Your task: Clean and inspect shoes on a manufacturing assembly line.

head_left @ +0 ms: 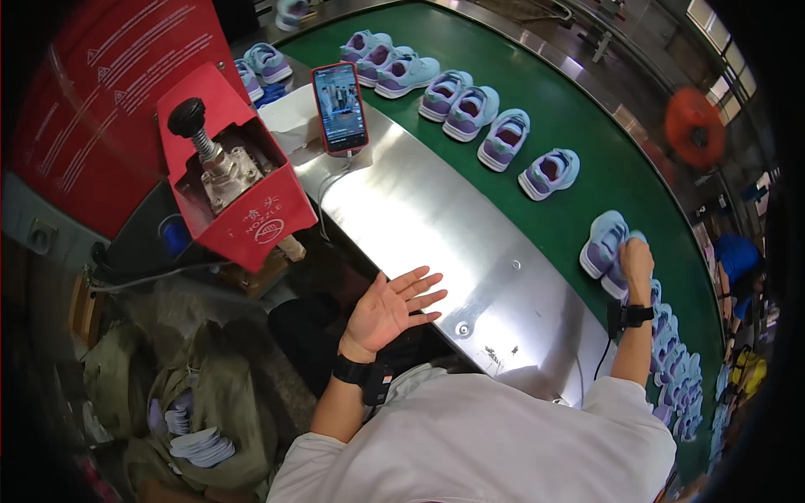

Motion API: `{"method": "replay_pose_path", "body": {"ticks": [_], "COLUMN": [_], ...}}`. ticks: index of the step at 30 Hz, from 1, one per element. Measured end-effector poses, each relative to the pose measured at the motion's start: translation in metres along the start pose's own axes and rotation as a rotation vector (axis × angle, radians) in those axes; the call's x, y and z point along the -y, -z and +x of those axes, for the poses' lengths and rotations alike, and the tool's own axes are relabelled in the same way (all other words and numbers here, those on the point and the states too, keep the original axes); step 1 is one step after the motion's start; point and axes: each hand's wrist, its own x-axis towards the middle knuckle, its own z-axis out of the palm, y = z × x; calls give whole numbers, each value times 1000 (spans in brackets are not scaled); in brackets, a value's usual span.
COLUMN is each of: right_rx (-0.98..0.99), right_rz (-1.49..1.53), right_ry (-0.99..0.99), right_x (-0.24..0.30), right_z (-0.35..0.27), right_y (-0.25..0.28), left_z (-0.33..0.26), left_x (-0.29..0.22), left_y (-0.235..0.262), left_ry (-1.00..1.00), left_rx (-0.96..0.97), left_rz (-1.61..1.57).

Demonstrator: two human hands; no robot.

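My left hand [394,307] is held palm up in front of the steel ledge, fingers spread and nothing in it. Out to the right, my right hand [636,261] is closed on a light blue and purple sneaker [615,282] at the green conveyor belt [579,235]. The hand covers much of that shoe. Touching or very near it on its left is a matching sneaker [604,241]. Farther along the belt, a single sneaker [549,174] and another sneaker [504,140] stand apart, toes pointing away.
A shiny steel ledge [436,226] runs between me and the belt. On it a phone [340,109] stands upright with its screen lit. At left is a red machine head [243,201] with a black knob. Several sneakers [681,381] crowd the belt at right. A cloth sack [210,411] holds pale insole-shaped pieces.
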Motion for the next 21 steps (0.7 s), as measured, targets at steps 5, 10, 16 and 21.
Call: {"method": "replay_pose_path", "body": {"ticks": [5,10,16,21], "right_rx": [9,314,378,484], "right_rz": [377,256,320,341], "right_ry": [91,58,38,245], "right_x": [125,224,212,178], "right_z": [55,96,140,104], "right_y": [41,35,-38,-24], "left_z": [-6,-14,-14,-25], "left_x": [7,12,17,15], "left_y": [3,-11,-12,-4], "left_ry": [-51,-81,-89,-108], "left_rx": [-50,-86,-105,-123], "left_rz": [-33,-12,-41,-29]}}
